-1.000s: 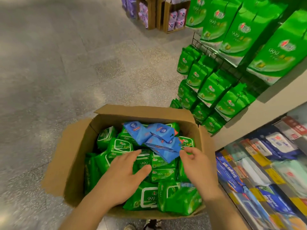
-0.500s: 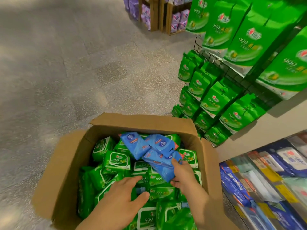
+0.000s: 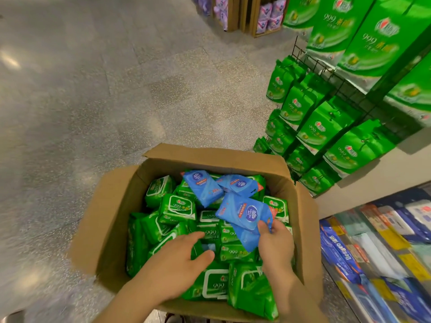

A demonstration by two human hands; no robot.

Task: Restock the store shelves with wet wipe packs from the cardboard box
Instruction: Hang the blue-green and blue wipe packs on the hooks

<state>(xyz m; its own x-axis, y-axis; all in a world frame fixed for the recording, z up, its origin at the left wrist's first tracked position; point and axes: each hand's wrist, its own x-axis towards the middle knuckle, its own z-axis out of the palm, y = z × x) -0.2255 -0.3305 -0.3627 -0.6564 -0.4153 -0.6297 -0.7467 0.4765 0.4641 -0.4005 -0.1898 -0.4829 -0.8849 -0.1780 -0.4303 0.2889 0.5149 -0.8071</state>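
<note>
An open cardboard box [image 3: 112, 213] sits on the floor, full of green wet wipe packs [image 3: 177, 207] with a few blue packs [image 3: 201, 186] on top. My right hand [image 3: 275, 245] pinches a blue wet wipe pack [image 3: 245, 214] by its lower edge, lifted slightly above the green ones. My left hand [image 3: 177, 264] reaches into the box with fingers straight, hovering or resting over the green packs near the middle; it holds nothing.
Green packs hang on a wire rack [image 3: 310, 127] to the right, with larger green bags [image 3: 363, 40] above. A low shelf [image 3: 377, 248] at lower right holds blue and mixed packs. Grey stone floor [image 3: 93, 89] spreads left; wooden displays [image 3: 245, 15] stand far back.
My right hand has closed on a blue pack and lifted it a little off the pile. My left hand moved slightly forward. The view shifted lower.
</note>
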